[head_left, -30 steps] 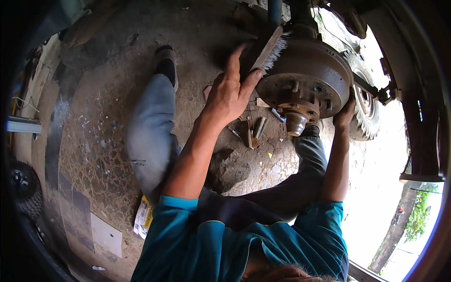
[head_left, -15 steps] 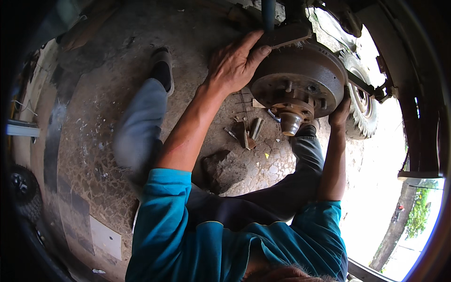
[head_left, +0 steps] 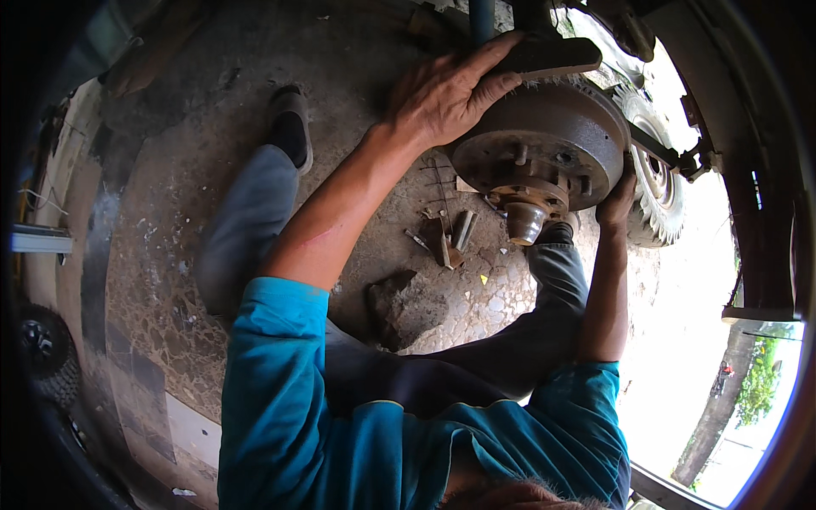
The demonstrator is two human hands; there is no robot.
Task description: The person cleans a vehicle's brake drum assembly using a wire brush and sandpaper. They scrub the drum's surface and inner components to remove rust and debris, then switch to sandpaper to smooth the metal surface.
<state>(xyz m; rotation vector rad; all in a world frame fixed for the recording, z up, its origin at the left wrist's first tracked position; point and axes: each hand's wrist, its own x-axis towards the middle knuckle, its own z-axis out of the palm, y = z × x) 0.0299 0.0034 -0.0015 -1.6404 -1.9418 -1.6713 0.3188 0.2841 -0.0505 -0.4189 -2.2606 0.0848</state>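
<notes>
Floor [head_left: 183, 191] spreads wide left of the left hand [head_left: 440, 100], clamped on a brush [head_left: 557, 58] at the upper edge of the drum [head_left: 544, 127]. The right hand [head_left: 618, 197] touches its right edge, finger closure hidden; a wheel [head_left: 667, 183] stands beyond.

The drum [head_left: 548, 127] partly hides the right hand [head_left: 617, 201].

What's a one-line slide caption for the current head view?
Left hand holds a dark flat-backed bristle brush at the top of a round brown metal drum; right hand touches its right side.
</notes>
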